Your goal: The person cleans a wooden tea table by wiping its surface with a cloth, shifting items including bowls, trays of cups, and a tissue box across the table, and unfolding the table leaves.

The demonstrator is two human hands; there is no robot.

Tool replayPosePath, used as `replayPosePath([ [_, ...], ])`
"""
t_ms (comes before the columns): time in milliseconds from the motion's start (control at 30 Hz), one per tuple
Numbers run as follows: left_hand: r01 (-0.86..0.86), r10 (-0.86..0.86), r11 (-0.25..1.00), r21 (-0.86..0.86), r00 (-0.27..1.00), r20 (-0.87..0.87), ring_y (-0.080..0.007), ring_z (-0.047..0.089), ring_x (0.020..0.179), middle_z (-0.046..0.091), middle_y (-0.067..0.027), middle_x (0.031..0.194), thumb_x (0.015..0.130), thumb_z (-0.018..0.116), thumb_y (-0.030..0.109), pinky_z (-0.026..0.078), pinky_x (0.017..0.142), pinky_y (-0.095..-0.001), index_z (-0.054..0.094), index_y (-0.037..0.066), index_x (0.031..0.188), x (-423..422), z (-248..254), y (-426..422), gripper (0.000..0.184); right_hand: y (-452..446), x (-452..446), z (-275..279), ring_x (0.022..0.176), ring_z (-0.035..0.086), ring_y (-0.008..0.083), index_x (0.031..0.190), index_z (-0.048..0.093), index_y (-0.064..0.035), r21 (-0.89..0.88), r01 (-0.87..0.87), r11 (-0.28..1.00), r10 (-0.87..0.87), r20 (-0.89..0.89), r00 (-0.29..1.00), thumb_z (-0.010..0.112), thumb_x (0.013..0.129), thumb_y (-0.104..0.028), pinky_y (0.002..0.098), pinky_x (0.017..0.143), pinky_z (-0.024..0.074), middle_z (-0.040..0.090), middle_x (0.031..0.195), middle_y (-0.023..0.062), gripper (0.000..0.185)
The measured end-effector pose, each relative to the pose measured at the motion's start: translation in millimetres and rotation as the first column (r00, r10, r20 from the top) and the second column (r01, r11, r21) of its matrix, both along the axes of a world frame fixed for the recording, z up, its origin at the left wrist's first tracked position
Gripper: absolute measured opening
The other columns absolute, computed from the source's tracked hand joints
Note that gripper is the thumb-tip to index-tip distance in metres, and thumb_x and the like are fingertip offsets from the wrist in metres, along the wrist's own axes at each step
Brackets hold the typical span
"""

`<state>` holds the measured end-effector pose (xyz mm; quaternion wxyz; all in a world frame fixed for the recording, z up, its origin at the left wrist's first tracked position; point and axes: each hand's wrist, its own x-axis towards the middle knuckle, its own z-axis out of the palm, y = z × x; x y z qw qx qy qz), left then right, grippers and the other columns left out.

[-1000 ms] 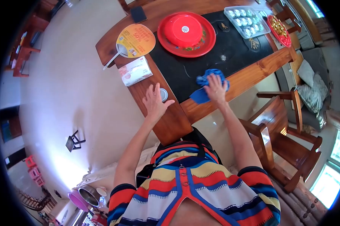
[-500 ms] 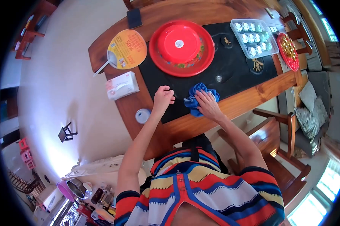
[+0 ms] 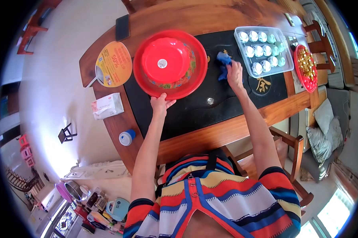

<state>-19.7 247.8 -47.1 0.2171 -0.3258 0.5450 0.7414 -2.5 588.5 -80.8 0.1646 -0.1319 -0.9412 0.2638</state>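
My left hand grips the near rim of a large round red tray, thumb apart and fingertips at the edge. Inside the tray a smaller red dish lies bottom up, with a white sticker on it. Bunched in my right hand is a blue cloth, over the black tea-tray panel set into the wooden table. The cloth is partly hidden by my fingers. Just right of that hand stands a clear plastic box holding several small cups.
A red plate of gold-wrapped pieces sits at the far right. Along the left lie a yellow fan, a tissue pack, a blue cup with a white lid and a dark phone. A wooden chair stands near right.
My left hand has moved forward onto the tray's rim. My right hand has lifted the blue cloth from the near edge and carried it forward and right. The view has shifted slightly.
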Motion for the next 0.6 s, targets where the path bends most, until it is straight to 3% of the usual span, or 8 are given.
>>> replayPosePath([
  [33, -0.010, 0.010, 1.000, -0.004, 1.000, -0.004, -0.0402, 0.066, 0.091, 0.057, -0.0245, 0.113, 0.091, 0.048, -0.002, 0.061, 0.071, -0.0496, 0.042, -0.005, 0.117, 1.1, 2.6, -0.1, 0.027, -3.7, -14.5, 13.4, 0.106, 0.051, 0.0408, 0.121, 0.051, 0.0007, -0.004, -0.010, 1.000, 0.010, -0.004, 1.000, 0.060, 0.087, -0.011, 0.0464, 0.088, 0.0412, 0.052, 0.120, 0.0233, 0.037],
  [100, 0.025, -0.025, 1.000, -0.012, 1.000, 0.017, -0.0402, 0.066, 0.091, 0.057, -0.0249, 0.113, 0.090, 0.047, -0.002, 0.061, 0.070, -0.0490, 0.039, -0.005, 0.120, 3.4, 7.7, -0.9, 0.031, -14.3, -42.4, 38.0, 0.108, 0.051, 0.0414, 0.125, 0.050, -0.0005, 0.049, -0.023, 0.999, 0.036, -0.265, 0.964, 0.062, 0.086, -0.014, 0.0466, 0.090, 0.0417, 0.051, 0.123, 0.0230, 0.043],
  [167, 0.021, -0.021, 1.000, -0.015, 0.999, 0.030, -0.0399, 0.066, 0.090, 0.057, -0.0243, 0.113, 0.090, 0.047, -0.002, 0.061, 0.070, -0.0493, 0.039, -0.004, 0.120, 12.7, 7.3, -6.0, 0.031, -23.2, -56.3, 43.8, 0.127, 0.040, 0.0402, 0.135, 0.046, -0.0084, 0.115, -0.061, 0.992, 0.069, -0.063, 0.996, 0.059, 0.089, -0.031, 0.0523, 0.101, 0.0347, 0.042, 0.140, 0.0176, 0.053],
  [267, 0.012, -0.012, 1.000, -0.010, 0.999, 0.052, -0.0392, 0.066, 0.088, 0.057, -0.0231, 0.112, 0.090, 0.048, -0.001, 0.061, 0.070, -0.0499, 0.039, -0.001, 0.121, 26.3, 4.9, -14.9, 0.032, -21.7, -66.7, 15.2, 0.133, 0.033, 0.0405, 0.136, 0.046, -0.0126, 0.307, -0.194, 0.932, 0.117, 0.252, 0.961, 0.056, 0.091, -0.038, 0.0570, 0.104, 0.0301, 0.036, 0.145, 0.0154, 0.053],
  [467, 0.024, -0.022, 0.999, -0.023, 0.995, 0.101, -0.0352, 0.068, 0.084, 0.060, -0.0203, 0.107, 0.091, 0.051, 0.002, 0.061, 0.066, -0.0472, 0.039, 0.001, 0.120, 64.7, 10.9, -36.3, 0.031, -20.1, -114.4, -1.1, 0.130, 0.036, 0.0403, 0.132, 0.049, -0.0071, 0.313, -0.140, 0.939, 0.131, 0.048, 0.990, 0.057, 0.090, -0.033, 0.0566, 0.103, 0.0307, 0.040, 0.141, 0.0166, 0.049],
  [533, 0.028, -0.025, 0.999, -0.023, 0.994, 0.103, -0.0320, 0.068, 0.083, 0.058, -0.0186, 0.109, 0.093, 0.048, 0.001, 0.062, 0.061, -0.0403, 0.037, 0.000, 0.121, 75.6, 13.5, -39.1, 0.030, -27.8, -134.8, -1.6, 0.130, 0.037, 0.0399, 0.130, 0.049, -0.0062, 0.296, -0.108, 0.949, 0.103, 0.033, 0.994, 0.057, 0.090, -0.032, 0.0558, 0.104, 0.0301, 0.041, 0.140, 0.0167, 0.049],
  [600, 0.023, -0.021, 0.999, -0.026, 0.995, 0.100, -0.0312, 0.068, 0.083, 0.059, -0.0179, 0.109, 0.093, 0.049, 0.002, 0.062, 0.061, -0.0398, 0.037, 0.000, 0.121, 85.0, 14.0, -40.8, 0.030, -53.2, -157.7, -4.8, 0.128, 0.039, 0.0380, 0.126, 0.051, -0.0030, 0.313, 0.109, 0.943, -0.125, 0.033, 0.992, 0.058, 0.089, -0.030, 0.0533, 0.105, 0.0294, 0.045, 0.136, 0.0168, 0.047],
])
